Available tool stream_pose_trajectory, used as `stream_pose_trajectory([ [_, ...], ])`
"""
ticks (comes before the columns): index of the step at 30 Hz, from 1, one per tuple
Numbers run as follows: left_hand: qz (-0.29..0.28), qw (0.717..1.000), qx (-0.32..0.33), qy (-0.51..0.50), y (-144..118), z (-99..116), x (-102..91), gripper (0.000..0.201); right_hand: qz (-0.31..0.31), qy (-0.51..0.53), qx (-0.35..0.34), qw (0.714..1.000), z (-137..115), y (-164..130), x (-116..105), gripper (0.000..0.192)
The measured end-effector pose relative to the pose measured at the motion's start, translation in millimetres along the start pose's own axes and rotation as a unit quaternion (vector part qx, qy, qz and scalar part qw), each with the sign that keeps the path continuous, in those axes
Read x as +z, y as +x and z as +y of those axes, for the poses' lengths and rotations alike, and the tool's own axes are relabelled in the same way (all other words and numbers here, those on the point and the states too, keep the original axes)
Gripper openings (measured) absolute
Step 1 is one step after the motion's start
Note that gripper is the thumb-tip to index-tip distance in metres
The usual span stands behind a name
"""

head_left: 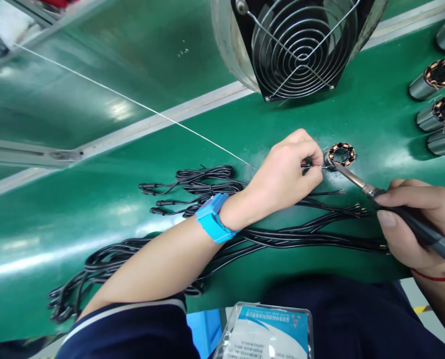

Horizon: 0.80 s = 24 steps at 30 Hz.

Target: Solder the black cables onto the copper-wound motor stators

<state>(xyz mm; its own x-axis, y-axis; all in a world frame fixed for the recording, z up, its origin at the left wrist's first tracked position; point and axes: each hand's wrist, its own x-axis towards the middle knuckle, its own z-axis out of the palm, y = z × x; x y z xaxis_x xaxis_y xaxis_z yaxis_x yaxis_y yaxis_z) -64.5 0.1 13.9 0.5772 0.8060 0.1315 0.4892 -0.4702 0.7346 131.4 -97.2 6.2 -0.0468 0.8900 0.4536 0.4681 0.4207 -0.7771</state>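
A motor stator with copper windings stands on the green bench in front of my hands. My left hand, wearing a blue wrist strap, pinches a thin silvery solder wire whose end reaches the stator's near left edge. The wire runs back behind the hand to the upper left. My right hand is wrapped round the black handle of a soldering iron. The iron's tip meets the stator's near rim, close to the wire's end; exact contact is too small to tell.
Several black cables with stripped ends lie under and below my left forearm. A fan with a wire guard stands behind the stator. More stators line the right edge. An ID badge hangs at the bench's front edge.
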Motion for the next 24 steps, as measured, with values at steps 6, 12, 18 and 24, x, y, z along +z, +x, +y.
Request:
stream_pose_trajectory([
  [6,0.000,1.000,-0.002,0.016,-0.1,0.0,0.5,0.015,-0.041,0.002,-0.008,0.999,-1.8,1.1,0.2,0.022],
  [12,0.000,1.000,-0.006,0.005,0.1,-0.2,0.9,0.015,-0.040,0.000,-0.005,0.999,-2.0,1.8,1.2,0.022],
  [18,0.001,1.000,-0.005,0.002,0.0,-1.3,1.4,0.014,-0.010,0.004,-0.004,1.000,-1.6,3.1,2.3,0.022],
  [24,0.000,1.000,-0.005,0.006,0.5,-0.9,0.7,0.014,-0.015,-0.067,-0.038,0.997,0.2,6.1,4.3,0.040],
])
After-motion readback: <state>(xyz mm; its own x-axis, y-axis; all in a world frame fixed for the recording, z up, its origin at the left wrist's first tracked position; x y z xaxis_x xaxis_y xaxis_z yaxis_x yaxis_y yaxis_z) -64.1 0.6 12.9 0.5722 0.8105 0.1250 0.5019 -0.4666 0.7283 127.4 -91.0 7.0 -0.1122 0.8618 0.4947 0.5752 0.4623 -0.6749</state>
